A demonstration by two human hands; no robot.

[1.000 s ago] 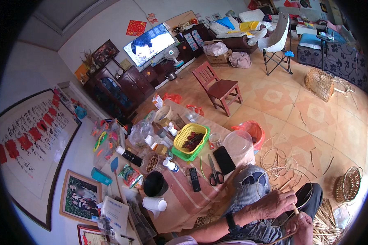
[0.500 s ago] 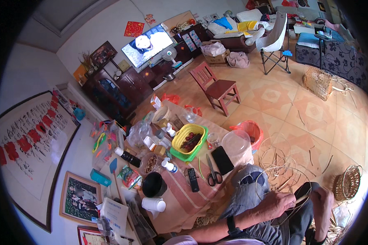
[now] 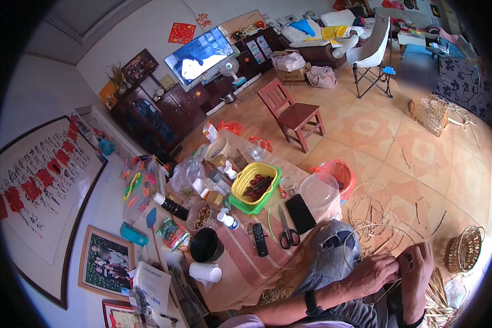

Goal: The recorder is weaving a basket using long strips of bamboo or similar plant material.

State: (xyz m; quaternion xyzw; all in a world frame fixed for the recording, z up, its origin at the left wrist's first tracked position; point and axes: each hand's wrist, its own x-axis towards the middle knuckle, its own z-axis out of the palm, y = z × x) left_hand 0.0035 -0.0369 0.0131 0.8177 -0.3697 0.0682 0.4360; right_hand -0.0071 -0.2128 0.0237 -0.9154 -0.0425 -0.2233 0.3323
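Note:
Over my lap, my left hand (image 3: 378, 274) is closed, with a thin pale cane strip (image 3: 394, 284) at its fingers. Right beside it, my right hand (image 3: 418, 268) has its fingers bent and pressed together against the same spot. What lies between its fingertips is hidden by the hand, though the strip runs between both hands. Long loose loops of cane (image 3: 366, 210) spread over the floor beyond my knees. A bundle of flat cane strips (image 3: 440, 298) lies to the right of my right hand.
On the table at my left lie scissors (image 3: 288, 232), a black phone (image 3: 299, 213), a remote control (image 3: 259, 239) and a yellow basket (image 3: 254, 179). A woven basket (image 3: 464, 250) stands at right. Farther off are a red wooden chair (image 3: 296, 116) and a wicker basket (image 3: 429, 115).
My right hand has moved up and left, closer to my left hand. The large cane loop around my hands has dropped or shifted out of clear sight.

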